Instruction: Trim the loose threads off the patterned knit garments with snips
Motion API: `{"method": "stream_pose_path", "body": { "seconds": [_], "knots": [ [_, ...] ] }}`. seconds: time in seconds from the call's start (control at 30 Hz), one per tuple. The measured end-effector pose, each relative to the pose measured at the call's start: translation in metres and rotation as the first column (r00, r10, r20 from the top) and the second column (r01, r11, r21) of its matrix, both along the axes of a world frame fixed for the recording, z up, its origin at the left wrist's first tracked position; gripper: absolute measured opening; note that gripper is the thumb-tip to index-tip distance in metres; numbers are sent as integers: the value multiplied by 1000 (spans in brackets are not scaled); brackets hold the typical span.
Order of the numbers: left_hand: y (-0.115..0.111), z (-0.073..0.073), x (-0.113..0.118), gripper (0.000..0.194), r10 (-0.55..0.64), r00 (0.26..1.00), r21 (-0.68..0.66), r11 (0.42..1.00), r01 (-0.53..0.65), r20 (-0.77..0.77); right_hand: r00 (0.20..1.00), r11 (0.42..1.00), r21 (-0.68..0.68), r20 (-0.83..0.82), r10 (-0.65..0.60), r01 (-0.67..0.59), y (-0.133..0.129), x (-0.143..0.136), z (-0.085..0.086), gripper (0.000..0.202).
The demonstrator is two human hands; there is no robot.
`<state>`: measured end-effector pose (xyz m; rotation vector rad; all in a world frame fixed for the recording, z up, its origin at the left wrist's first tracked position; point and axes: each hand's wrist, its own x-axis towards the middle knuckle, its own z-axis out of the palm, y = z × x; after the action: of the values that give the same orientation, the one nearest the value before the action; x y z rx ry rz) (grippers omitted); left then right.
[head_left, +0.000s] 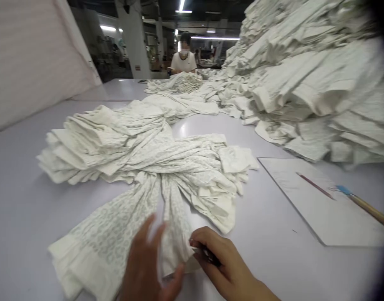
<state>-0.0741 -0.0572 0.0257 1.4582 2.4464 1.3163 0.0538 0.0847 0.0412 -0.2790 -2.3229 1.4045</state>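
White cloth pieces with a pale green spotted print [110,225] spread toward me at the lower left and centre. Over them, slightly blurred, is my left hand [148,259], its fingers apart and nothing in its grasp. My right hand [225,261] is closed around a small dark tool [210,255], whose tip meets the edge of a narrow printed strip of cloth [176,234]. Most of the tool is hidden by my fingers. Just beyond both hands, a twisted bundle of the same cloth [167,154] fans out left and right.
A tall heap of cloth [305,83] rises at the right of the pale table [19,200]. A white board [320,213] carries a reddish pencil [316,185] and a wooden-handled tool [367,207]. Across the table is a person [183,62]. White sheeting [35,54] hangs at left.
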Motion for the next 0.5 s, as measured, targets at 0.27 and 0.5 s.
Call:
{"method": "stream_pose_path", "body": {
  "seconds": [0.27, 0.5],
  "knots": [
    [21, 18, -5, 21, -191, 765, 39, 977, 212, 615, 980, 973, -195, 179, -87, 122, 2, -1, -2, 23],
    [17, 14, -7, 38, -95, 389, 87, 995, 38, 916, 947, 960, -73, 205, -249, 269, 5, -3, -7, 21]
  ]
}}
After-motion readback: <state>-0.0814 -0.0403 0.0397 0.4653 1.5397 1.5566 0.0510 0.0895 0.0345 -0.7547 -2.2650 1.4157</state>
